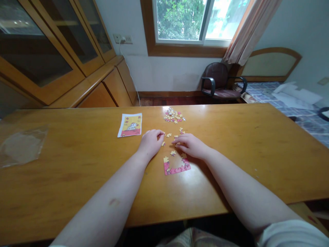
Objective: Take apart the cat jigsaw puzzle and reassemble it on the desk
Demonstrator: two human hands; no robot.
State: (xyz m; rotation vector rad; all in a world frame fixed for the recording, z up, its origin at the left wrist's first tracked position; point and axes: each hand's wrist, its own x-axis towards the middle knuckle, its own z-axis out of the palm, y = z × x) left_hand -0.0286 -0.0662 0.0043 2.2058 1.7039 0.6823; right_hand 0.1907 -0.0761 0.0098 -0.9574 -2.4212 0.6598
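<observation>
Several puzzle pieces [168, 135] lie between left grip [151, 143] and right grip [190, 145].

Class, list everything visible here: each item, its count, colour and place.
wooden table: one, honey-yellow, foreground
picture card: one, yellow-red, left of hands
plastic bag: one, clear, table's left
loose jigsaw pieces: many, pink-cream, beyond hands
partial jigsaw border: one, pink, below right hand
glass-fronted cabinet: one, brown, left
window: one, brown frame, far wall
curtain: one, peach, beside window
office chair: one, maroon, below window
bed: one, blue-checked, right
left hand: one, bare, by pieces
right hand: one, bare, by pieces
</observation>
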